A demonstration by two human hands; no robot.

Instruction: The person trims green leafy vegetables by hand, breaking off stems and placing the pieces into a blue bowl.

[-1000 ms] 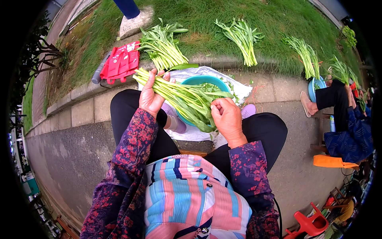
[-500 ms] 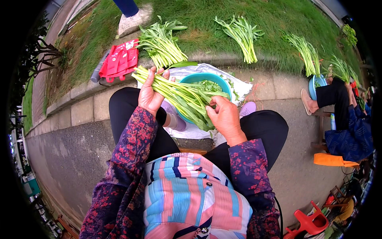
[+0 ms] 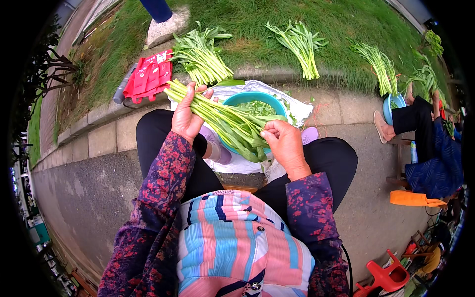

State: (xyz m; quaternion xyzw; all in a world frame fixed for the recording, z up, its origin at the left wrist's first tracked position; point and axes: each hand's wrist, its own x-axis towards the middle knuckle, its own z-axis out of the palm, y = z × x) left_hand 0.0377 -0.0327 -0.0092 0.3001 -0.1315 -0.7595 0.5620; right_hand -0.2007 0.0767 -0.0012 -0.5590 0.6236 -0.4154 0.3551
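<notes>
A bunch of leafy greens (image 3: 220,119) with long pale-green stems slants over my lap, its cut ends at upper left and its leaves at lower right. My left hand (image 3: 188,114) cradles the stem end, palm up, with the thumb and fingers around it. At the leafy end, my right hand (image 3: 284,143) pinches leaf tips between thumb and fingers. Beneath the bunch and partly hidden by it is a turquoise basin (image 3: 273,101) with torn leaf pieces (image 3: 258,107) inside. The basin rests on a white sheet (image 3: 303,113) between my feet.
Other bunches of greens (image 3: 200,57) lie along the curb and grass (image 3: 242,42). A red bag (image 3: 147,76) and a grey bottle (image 3: 123,86) are at left. At right another person (image 3: 435,153) sits beside a blue basin (image 3: 388,111). A red stool (image 3: 388,274) stands at lower right.
My right hand has shifted slightly right, away from the bunch, its fingers now at the leaf tips. My left hand and the bunch have hardly moved.
</notes>
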